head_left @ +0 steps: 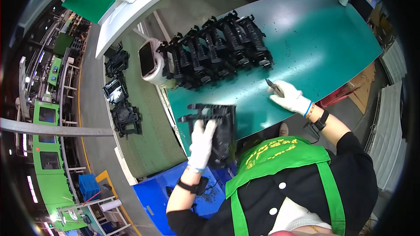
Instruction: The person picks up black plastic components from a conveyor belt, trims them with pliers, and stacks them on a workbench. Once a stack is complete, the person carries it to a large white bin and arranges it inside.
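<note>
On the green table (315, 39), left hand (202, 142) gripping a black part (216, 124) at the near edge, right hand (289, 97) pinching a small tool (274, 87), black parts row (218, 50) lying behind

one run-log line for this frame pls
left hand: grips black plastic part | right hand: holds small cutter | table: row of black parts

We wear 2 white gloves, 2 black wristbands, a black top and a green apron with yellow print.
</note>
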Motion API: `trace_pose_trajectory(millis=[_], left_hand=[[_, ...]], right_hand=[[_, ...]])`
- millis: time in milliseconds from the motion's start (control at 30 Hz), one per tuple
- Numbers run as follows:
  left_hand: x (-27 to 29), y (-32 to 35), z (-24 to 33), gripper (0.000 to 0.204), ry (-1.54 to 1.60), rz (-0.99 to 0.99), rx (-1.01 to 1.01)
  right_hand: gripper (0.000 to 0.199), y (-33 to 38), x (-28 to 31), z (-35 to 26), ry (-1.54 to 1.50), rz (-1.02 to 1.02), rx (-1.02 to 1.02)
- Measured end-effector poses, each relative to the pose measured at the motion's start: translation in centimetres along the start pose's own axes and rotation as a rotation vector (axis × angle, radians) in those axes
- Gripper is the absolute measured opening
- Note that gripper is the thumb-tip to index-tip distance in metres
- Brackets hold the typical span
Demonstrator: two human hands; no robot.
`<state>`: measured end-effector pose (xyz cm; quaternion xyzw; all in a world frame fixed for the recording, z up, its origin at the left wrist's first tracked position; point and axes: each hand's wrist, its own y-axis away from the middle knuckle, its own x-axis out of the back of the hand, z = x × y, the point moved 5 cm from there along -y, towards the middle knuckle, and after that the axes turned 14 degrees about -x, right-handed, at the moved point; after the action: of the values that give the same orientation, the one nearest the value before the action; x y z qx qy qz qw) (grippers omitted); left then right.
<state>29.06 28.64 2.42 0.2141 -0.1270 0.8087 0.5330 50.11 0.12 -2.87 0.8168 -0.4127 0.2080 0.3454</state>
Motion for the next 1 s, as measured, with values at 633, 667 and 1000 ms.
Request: trace_pose_trajectory(millis=[633,667,1000], left_hand=[[-3.1,-8.5,-3.6,0.045,-0.099,0.197,0.026],[-2.7,-9.0,-5.0,0.052,-0.172,0.134,0.075],[-11.0,-7.1,8.3,0.061,-0.789,-0.175,-0.12]], right_hand=[[0.044,-0.1,2.4,8.7,-0.301,-0.097,0.198],[0.044,-0.1,2.7,8.7,-0.3,-0.099,0.193],[0.046,1.1,8.0,6.4,0.418,-0.051,0.35]])
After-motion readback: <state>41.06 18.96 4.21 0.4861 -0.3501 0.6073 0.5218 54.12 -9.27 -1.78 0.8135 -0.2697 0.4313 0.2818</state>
